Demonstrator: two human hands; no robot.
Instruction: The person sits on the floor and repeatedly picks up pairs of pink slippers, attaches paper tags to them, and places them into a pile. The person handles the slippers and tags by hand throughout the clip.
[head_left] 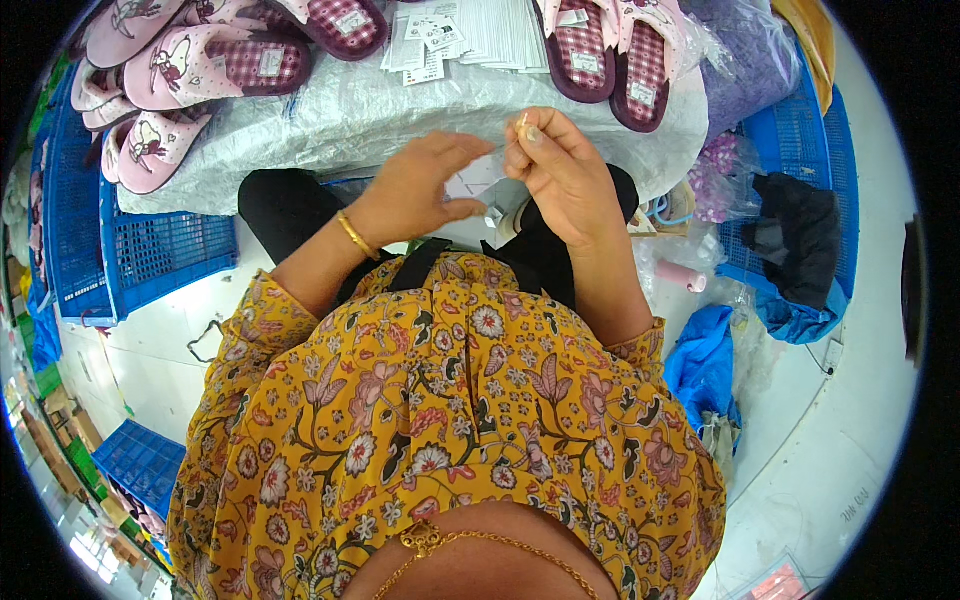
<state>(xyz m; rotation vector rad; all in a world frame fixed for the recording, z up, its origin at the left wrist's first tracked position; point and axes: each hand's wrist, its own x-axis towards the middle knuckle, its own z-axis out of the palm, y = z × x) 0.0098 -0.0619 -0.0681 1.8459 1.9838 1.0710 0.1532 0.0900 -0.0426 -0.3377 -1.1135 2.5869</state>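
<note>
My left hand (425, 185) is held over my lap with fingers and thumb apart, nothing gripped in it. Facing it, my right hand (568, 175) has thumb and forefinger pinched together at the table's near edge. Something tiny and pale shows at those fingertips, too small to name. Beyond the hands, a pair of pink slippers (583, 62) with checked insoles lies at the right of the covered table (400, 120). A fanned stack of white printed cards (505, 40) sits left of that pair. More pink slippers (215, 68) are heaped at the far left.
Blue plastic crates (170, 255) stand on the left, and another blue crate (835, 200) on the right holds a black cloth (795, 235). Purple bagged material (740, 60) is piled at the back right. A blue plastic bag (703, 360) lies on the floor.
</note>
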